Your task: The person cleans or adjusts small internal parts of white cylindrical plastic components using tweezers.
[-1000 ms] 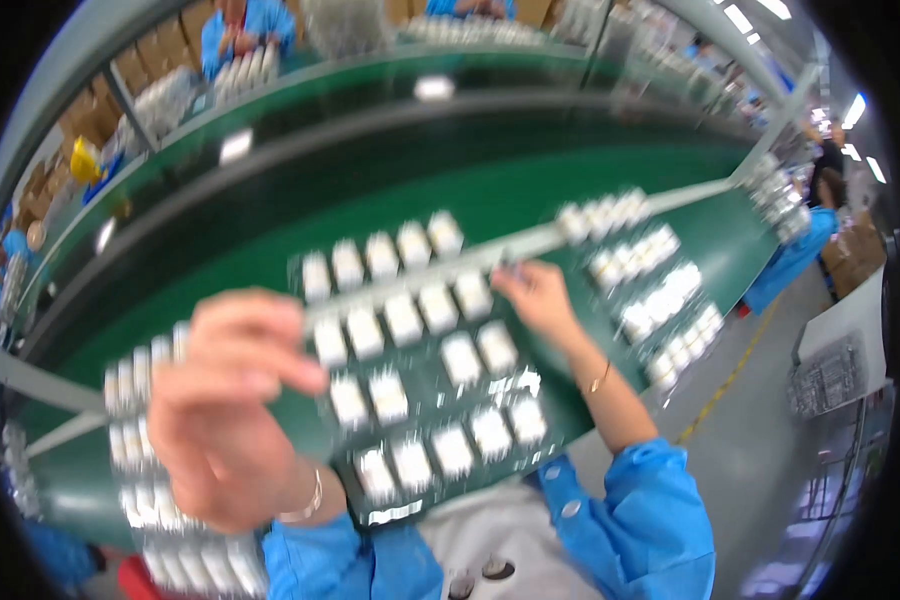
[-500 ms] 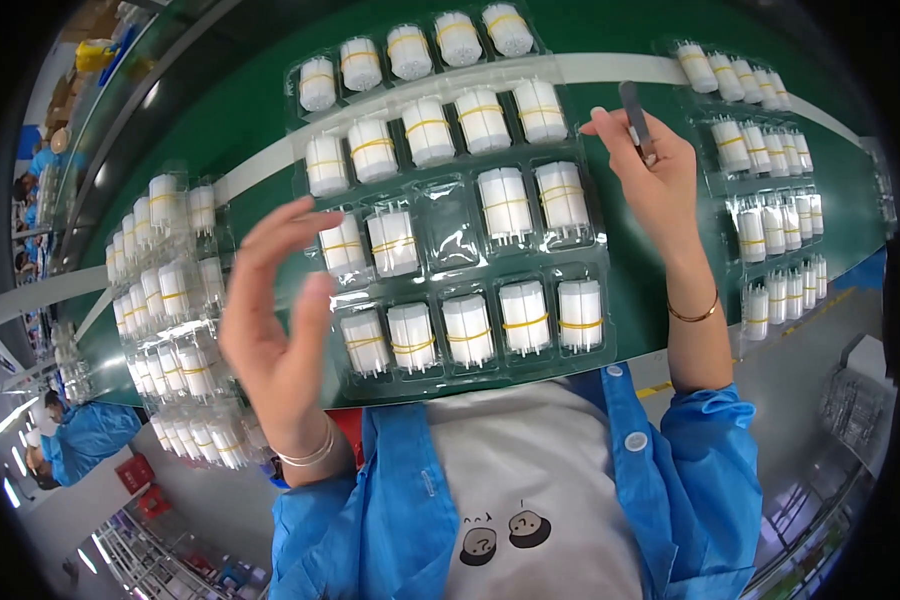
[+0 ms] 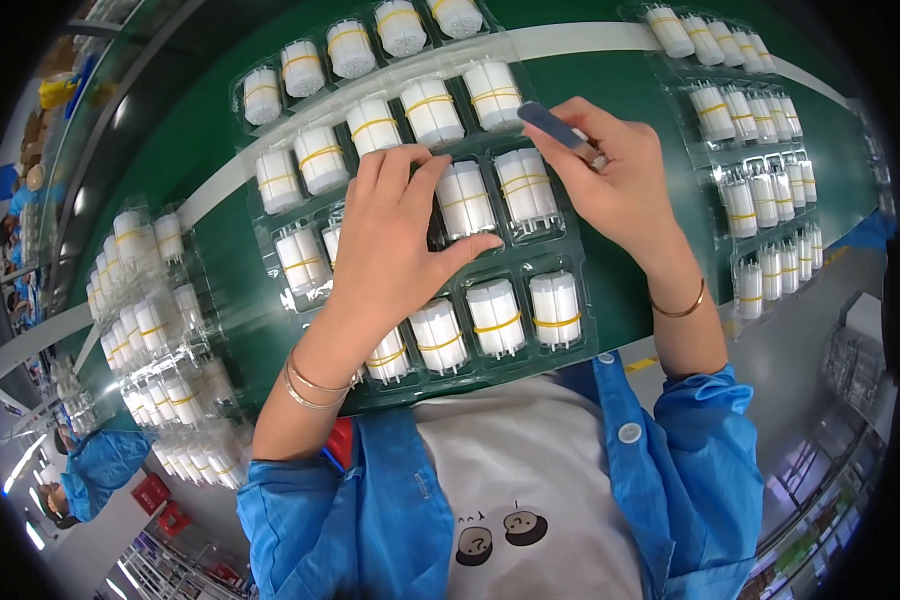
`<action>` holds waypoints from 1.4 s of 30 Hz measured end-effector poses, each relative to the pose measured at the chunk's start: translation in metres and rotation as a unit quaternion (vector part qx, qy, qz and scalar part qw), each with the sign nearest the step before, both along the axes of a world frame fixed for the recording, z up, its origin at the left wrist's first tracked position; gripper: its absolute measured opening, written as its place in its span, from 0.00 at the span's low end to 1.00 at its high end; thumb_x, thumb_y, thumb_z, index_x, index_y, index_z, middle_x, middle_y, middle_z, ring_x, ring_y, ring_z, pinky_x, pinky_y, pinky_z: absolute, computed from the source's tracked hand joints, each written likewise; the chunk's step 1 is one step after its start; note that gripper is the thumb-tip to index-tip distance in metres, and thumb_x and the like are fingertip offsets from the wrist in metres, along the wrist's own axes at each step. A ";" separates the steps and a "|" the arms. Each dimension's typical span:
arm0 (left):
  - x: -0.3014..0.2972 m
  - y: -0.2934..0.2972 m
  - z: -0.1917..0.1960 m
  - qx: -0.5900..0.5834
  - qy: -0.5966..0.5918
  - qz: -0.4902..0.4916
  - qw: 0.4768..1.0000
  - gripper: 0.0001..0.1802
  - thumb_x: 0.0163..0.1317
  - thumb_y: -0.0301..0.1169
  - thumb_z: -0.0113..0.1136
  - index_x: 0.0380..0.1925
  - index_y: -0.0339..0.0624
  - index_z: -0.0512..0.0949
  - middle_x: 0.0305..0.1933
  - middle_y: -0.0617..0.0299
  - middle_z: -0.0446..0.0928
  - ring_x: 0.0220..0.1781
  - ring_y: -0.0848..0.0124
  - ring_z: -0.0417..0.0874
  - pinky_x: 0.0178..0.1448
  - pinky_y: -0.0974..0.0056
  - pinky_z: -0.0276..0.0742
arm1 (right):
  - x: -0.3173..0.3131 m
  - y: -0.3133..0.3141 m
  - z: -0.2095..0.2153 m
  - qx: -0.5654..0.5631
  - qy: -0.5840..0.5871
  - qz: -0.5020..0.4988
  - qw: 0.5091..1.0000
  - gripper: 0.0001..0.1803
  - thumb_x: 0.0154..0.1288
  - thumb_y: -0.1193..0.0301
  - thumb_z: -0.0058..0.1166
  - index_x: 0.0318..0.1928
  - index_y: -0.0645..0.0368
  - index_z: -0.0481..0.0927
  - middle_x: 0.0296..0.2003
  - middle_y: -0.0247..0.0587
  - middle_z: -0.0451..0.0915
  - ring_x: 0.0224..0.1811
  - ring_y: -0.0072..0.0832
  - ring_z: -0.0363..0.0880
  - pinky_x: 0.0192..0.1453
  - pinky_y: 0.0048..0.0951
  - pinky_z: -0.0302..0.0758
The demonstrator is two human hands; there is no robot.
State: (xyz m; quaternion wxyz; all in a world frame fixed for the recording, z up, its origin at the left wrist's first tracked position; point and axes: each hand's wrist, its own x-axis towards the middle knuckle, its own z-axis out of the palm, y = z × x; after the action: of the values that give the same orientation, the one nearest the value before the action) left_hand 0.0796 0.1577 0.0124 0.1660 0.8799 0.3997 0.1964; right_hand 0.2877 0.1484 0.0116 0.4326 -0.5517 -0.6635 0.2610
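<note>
Hands: left [image 3: 395, 240] flat on tray [image 3: 570, 355] | right [image 3: 620, 180] pinches tool [image 3: 550, 125]

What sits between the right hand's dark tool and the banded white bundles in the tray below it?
Nothing visible does. The right hand holds the dark tool just above the clear tray, beside an uncovered white bundle. The left hand lies flat on the tray's middle pockets, left of the tool, not under it.

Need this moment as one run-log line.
left hand: flat on clear tray | right hand: holds dark flat tool | tray: white banded bundles | surface: green table
</note>
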 end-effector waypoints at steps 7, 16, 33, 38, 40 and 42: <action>-0.025 -0.021 0.036 -0.066 -0.240 0.076 0.966 0.33 0.32 0.32 0.75 0.43 0.38 0.73 0.47 0.53 0.74 0.48 0.62 0.74 0.51 0.60 0.70 | 0.004 0.000 -0.008 -0.010 0.098 0.014 0.995 0.15 0.63 0.60 0.51 0.35 0.62 0.77 0.12 0.30 0.68 0.13 0.14 0.62 0.16 0.18 0.55; -0.071 -0.121 0.008 -0.544 -0.649 0.031 0.531 0.43 0.34 0.16 0.60 0.56 0.35 0.56 0.24 0.54 0.71 0.28 0.65 0.76 0.39 0.58 0.73 | -0.019 -0.025 0.017 -0.289 0.483 0.105 0.820 0.22 0.71 0.55 0.31 0.27 0.58 0.65 0.15 0.30 0.61 0.12 0.15 0.52 0.16 0.16 0.54; -0.104 -0.152 -0.001 -0.320 -0.443 -0.029 0.837 0.20 0.41 0.35 0.73 0.32 0.37 0.75 0.30 0.59 0.76 0.33 0.72 0.77 0.39 0.68 0.72 | -0.162 -0.123 0.066 -0.116 0.419 0.169 0.884 0.14 0.71 0.59 0.30 0.35 0.56 0.58 0.21 0.44 0.71 0.23 0.28 0.68 0.29 0.25 0.65; -0.121 -0.160 0.000 -0.308 -0.476 -0.043 0.823 0.26 0.41 0.37 0.72 0.40 0.35 0.75 0.33 0.57 0.78 0.36 0.74 0.77 0.43 0.68 0.72 | -0.187 -0.127 0.055 -0.111 0.346 0.280 0.889 0.13 0.71 0.61 0.33 0.37 0.58 0.58 0.29 0.55 0.75 0.33 0.37 0.75 0.40 0.32 0.71; -0.129 -0.161 -0.001 -0.279 -0.532 0.001 0.800 0.28 0.42 0.37 0.72 0.43 0.35 0.74 0.34 0.59 0.78 0.37 0.76 0.76 0.45 0.69 0.71 | -0.194 -0.125 0.055 -0.103 0.308 0.341 0.882 0.11 0.71 0.63 0.34 0.38 0.59 0.58 0.33 0.59 0.76 0.38 0.40 0.76 0.45 0.36 0.72; -0.142 -0.163 0.000 -0.281 -0.548 0.017 0.788 0.27 0.42 0.36 0.71 0.43 0.36 0.74 0.35 0.59 0.77 0.38 0.76 0.75 0.45 0.70 0.70 | -0.202 -0.125 0.060 -0.110 0.239 0.338 0.903 0.10 0.70 0.65 0.36 0.40 0.60 0.60 0.34 0.57 0.77 0.41 0.40 0.76 0.49 0.38 0.72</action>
State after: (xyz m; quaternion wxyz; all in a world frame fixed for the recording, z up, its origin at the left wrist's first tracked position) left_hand -0.0628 -0.0055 0.0121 0.5934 0.5321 0.2941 0.5275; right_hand 0.0854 0.0232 0.0715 0.4006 -0.2592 -0.6539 0.5872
